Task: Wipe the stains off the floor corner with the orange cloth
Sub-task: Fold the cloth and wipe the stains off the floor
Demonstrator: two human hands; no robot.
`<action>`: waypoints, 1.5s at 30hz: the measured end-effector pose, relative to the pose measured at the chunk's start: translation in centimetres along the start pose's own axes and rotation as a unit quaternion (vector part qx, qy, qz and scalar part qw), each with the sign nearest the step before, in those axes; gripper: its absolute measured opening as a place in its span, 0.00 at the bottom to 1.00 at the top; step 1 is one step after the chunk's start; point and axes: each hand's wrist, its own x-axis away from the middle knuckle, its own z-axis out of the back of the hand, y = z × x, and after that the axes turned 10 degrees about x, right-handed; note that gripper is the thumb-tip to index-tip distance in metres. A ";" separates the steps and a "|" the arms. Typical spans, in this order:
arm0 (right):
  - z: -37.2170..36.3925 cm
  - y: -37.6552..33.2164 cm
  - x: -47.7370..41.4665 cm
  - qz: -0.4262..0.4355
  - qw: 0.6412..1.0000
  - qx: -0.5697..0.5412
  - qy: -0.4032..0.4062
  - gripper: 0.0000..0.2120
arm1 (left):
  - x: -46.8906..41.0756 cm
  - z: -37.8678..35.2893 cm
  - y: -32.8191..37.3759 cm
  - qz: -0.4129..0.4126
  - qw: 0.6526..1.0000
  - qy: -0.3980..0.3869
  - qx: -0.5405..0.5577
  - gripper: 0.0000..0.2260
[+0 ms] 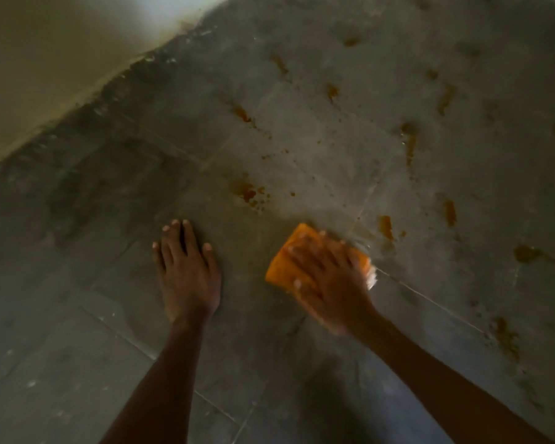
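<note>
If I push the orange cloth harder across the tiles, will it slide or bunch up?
Probably slides as a pad: the orange cloth lies folded flat under the spread right hand. Likely floppy if lifted: its whitish edge looks crumpled. The floor beside it glistens, so it may glide easily.

Head view; downward (close) onto floor (77,315)

the cloth (282,267) is laid flat on the floor (109,225), and the right hand (330,283) is spread on top of it. the left hand (186,274) is planted on the floor left of the cloth. stains (249,192) are scattered beyond and right of the cloth, and the wall (45,75) is met well beyond it, leftward.
</note>
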 end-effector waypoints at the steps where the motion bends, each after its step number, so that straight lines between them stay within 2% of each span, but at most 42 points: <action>1: 0.1 0.8 -3.1 -0.062 0.998 -0.003 0.003 0.27 | -0.2 -0.1 -0.1 0.000 1.000 -0.002 -0.003 0.26; 3: 0.3 0.4 -10.6 -0.176 0.984 -0.031 -0.010 0.29 | -0.2 0.0 -0.1 0.004 1.000 -0.006 -0.005 0.26; 4: 0.4 -1.0 -14.0 -0.176 0.983 -0.040 -0.026 0.29 | -0.4 0.0 -0.2 0.006 1.000 -0.007 -0.009 0.26; 6: 0.4 -4.3 -17.3 -0.064 0.998 -0.017 -0.021 0.30 | -0.4 0.1 -0.3 0.011 1.000 -0.013 -0.011 0.26; 9: 0.3 -5.1 -14.2 0.135 0.990 0.033 0.007 0.31 | -0.5 0.3 -0.1 0.014 0.999 -0.026 -0.014 0.27; 11: 0.2 -2.3 -13.1 0.165 0.986 0.030 -0.006 0.31 | -0.4 0.4 0.1 0.026 0.999 -0.039 -0.011 0.27; 12: 0.0 -0.7 -14.1 0.136 0.990 0.030 -0.015 0.31 | -0.4 0.5 0.2 0.027 0.999 -0.042 -0.006 0.27; 14: 0.0 1.0 -18.9 0.021 0.999 0.023 -0.019 0.32 | -0.4 0.7 0.3 0.028 0.999 -0.040 0.005 0.28; 16: 0.1 -0.5 -24.8 -0.085 0.996 -0.007 -0.025 0.33 | -0.4 0.8 0.3 0.033 0.998 -0.046 0.015 0.28; 17: 0.3 -2.5 -26.9 -0.103 0.994 -0.020 -0.033 0.32 | -0.4 0.7 0.3 0.030 0.998 -0.049 0.015 0.27; 18: 0.4 -4.9 -27.9 -0.087 0.995 -0.022 -0.034 0.32 | -0.3 0.7 0.2 0.027 0.998 -0.053 0.013 0.26; 20: 0.7 -9.0 -26.5 0.027 0.999 -0.016 -0.019 0.31 | -0.3 0.9 0.2 0.028 0.998 -0.061 0.018 0.25; 22: 0.5 -9.2 -21.2 0.145 0.989 0.001 0.000 0.30 | -0.3 1.0 0.2 0.029 0.997 -0.059 0.026 0.24; 23: 0.2 -7.8 -18.5 0.161 0.987 0.001 0.001 0.31 | -0.3 1.0 0.2 0.028 0.998 -0.059 0.027 0.24; 24: 0.1 -5.7 -16.4 0.144 0.989 -0.004 -0.008 0.30 | -0.3 1.0 0.2 0.028 0.997 -0.059 0.028 0.24; 26: -0.1 -1.4 -15.7 0.051 0.999 -0.010 -0.016 0.30 | -0.4 1.1 0.3 0.030 0.998 -0.058 0.025 0.24; 28: -0.2 0.9 -19.5 -0.065 0.998 0.000 -0.027 0.31 | -0.3 1.1 0.4 0.034 0.997 -0.058 0.027 0.25; 30: -0.2 -0.1 -24.5 -0.143 0.989 -0.022 -0.043 0.31 | -0.2 1.1 0.4 0.035 0.997 -0.057 0.027 0.26; 32: 0.2 -2.7 -27.5 -0.151 0.987 -0.037 -0.046 0.31 | -0.4 1.1 0.6 0.036 0.998 -0.049 0.027 0.27; 33: 0.3 -4.1 -27.4 -0.127 0.990 -0.034 -0.040 0.31 | -0.4 1.1 0.5 0.038 0.998 -0.047 0.027 0.28; 37: 0.0 -4.4 -20.8 0.054 0.998 -0.022 0.000 0.29 | -0.6 1.2 0.4 0.040 0.997 -0.058 0.033 0.30; 38: -0.1 -3.0 -20.8 0.062 0.998 -0.026 -0.002 0.28 | -0.6 1.3 0.5 0.044 0.997 -0.061 0.033 0.31; 39: -0.4 -1.3 -22.3 0.038 0.999 -0.022 -0.009 0.28 | -0.6 1.3 0.5 0.049 0.996 -0.064 0.033 0.31; 42: -0.2 1.4 -31.4 -0.163 0.986 -0.026 -0.029 0.28 | -0.5 1.2 0.6 0.049 0.996 -0.068 0.032 0.31; 43: 0.1 1.0 -34.5 -0.191 0.979 -0.052 -0.044 0.28 | -0.5 1.1 0.5 0.047 0.996 -0.067 0.029 0.30; 45: 0.3 -1.6 -38.5 -0.147 0.987 -0.053 -0.027 0.29 | -0.6 0.8 0.2 0.044 0.997 -0.058 0.028 0.29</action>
